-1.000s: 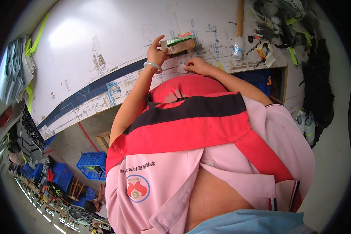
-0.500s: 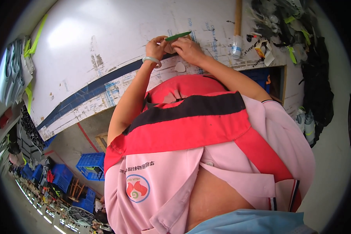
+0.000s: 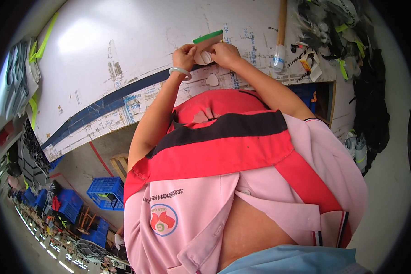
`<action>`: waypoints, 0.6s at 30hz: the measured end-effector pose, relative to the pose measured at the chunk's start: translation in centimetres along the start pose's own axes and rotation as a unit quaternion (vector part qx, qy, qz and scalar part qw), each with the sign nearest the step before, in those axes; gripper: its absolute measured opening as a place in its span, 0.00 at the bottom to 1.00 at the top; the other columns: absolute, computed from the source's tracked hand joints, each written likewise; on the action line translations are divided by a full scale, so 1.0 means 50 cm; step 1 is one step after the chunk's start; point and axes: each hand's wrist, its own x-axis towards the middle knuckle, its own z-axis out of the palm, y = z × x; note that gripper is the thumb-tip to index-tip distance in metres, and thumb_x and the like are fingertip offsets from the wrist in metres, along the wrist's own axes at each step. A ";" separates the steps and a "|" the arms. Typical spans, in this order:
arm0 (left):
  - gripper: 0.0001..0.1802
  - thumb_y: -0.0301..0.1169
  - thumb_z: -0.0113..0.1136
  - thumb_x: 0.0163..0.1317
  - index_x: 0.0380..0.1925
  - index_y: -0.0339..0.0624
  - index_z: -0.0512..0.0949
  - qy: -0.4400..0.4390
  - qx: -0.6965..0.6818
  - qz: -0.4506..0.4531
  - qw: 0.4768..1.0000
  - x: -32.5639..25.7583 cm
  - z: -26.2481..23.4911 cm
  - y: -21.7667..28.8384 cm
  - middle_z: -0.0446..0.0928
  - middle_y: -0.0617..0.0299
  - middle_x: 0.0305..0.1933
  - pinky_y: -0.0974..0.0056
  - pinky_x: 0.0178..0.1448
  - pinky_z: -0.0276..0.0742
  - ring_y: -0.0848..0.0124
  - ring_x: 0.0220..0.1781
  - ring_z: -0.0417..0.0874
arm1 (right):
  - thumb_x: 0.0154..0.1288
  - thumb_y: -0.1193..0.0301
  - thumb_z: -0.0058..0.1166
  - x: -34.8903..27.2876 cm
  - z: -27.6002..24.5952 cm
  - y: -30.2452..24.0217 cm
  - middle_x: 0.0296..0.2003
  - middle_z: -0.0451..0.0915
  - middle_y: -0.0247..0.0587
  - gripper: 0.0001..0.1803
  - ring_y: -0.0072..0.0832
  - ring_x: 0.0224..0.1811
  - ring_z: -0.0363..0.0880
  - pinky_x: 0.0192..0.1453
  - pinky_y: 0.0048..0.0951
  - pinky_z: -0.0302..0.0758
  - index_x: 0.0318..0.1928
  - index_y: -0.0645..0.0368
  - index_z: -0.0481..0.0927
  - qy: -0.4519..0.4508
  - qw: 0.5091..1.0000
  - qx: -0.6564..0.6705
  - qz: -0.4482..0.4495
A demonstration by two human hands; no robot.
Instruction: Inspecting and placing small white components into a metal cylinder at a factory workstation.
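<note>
Over the front part of the white worktable (image 3: 141, 41), both my hands hold a flat pale beige piece with a green top edge (image 3: 208, 42). My left hand (image 3: 184, 58), a pale bangle on its wrist, pinches the piece's left side. My right hand (image 3: 225, 55) has its fingers closed at the right side. A small whitish rounded piece (image 3: 206, 58) shows between the hands, against the lower part of the beige one; whether it is attached I cannot tell. Just below the hands, another small pale rounded piece (image 3: 212, 80) lies near the table's front edge.
A wooden-handled tool with a whitish head (image 3: 279, 59) lies to the right. Past it are a torn paper label (image 3: 311, 64) and a heap of dark and grey scraps (image 3: 326, 23). Folded grey material (image 3: 13, 84) hangs at the left; a blue crate (image 3: 106, 192) stands on the floor.
The beige piece has tilted so its flat face shows below the green edge, where mostly the green edge showed before. The whitish rounded piece is now visible between my hands.
</note>
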 end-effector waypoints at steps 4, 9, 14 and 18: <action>0.15 0.34 0.65 0.68 0.46 0.33 0.86 0.010 -0.013 -0.007 1.000 -0.007 0.005 0.004 0.85 0.56 0.31 0.66 0.30 0.84 0.73 0.27 0.84 | 0.65 0.59 0.56 -0.001 0.011 0.006 0.45 0.88 0.44 0.14 0.44 0.50 0.86 0.54 0.45 0.81 0.47 0.44 0.89 0.017 1.000 0.019 -0.004; 0.15 0.35 0.64 0.69 0.47 0.33 0.85 0.007 -0.003 -0.009 1.000 -0.010 0.002 0.005 0.85 0.57 0.32 0.67 0.30 0.83 0.74 0.28 0.84 | 0.66 0.57 0.55 -0.001 0.021 -0.001 0.46 0.87 0.45 0.15 0.44 0.50 0.85 0.54 0.44 0.81 0.46 0.44 0.89 0.034 0.998 0.029 -0.042; 0.16 0.35 0.64 0.70 0.47 0.32 0.85 0.003 -0.002 -0.008 1.000 -0.012 0.002 0.002 0.85 0.58 0.32 0.67 0.30 0.83 0.75 0.28 0.83 | 0.66 0.57 0.57 -0.006 0.026 -0.007 0.41 0.86 0.48 0.15 0.48 0.45 0.84 0.52 0.44 0.80 0.42 0.51 0.89 0.087 0.989 0.037 -0.112; 0.15 0.34 0.64 0.69 0.46 0.32 0.85 0.011 -0.008 -0.003 1.000 -0.012 0.002 0.000 0.85 0.57 0.31 0.66 0.30 0.83 0.74 0.27 0.83 | 0.65 0.57 0.58 0.004 0.028 -0.008 0.42 0.84 0.52 0.16 0.49 0.47 0.83 0.52 0.45 0.79 0.38 0.56 0.89 0.048 0.995 0.056 -0.068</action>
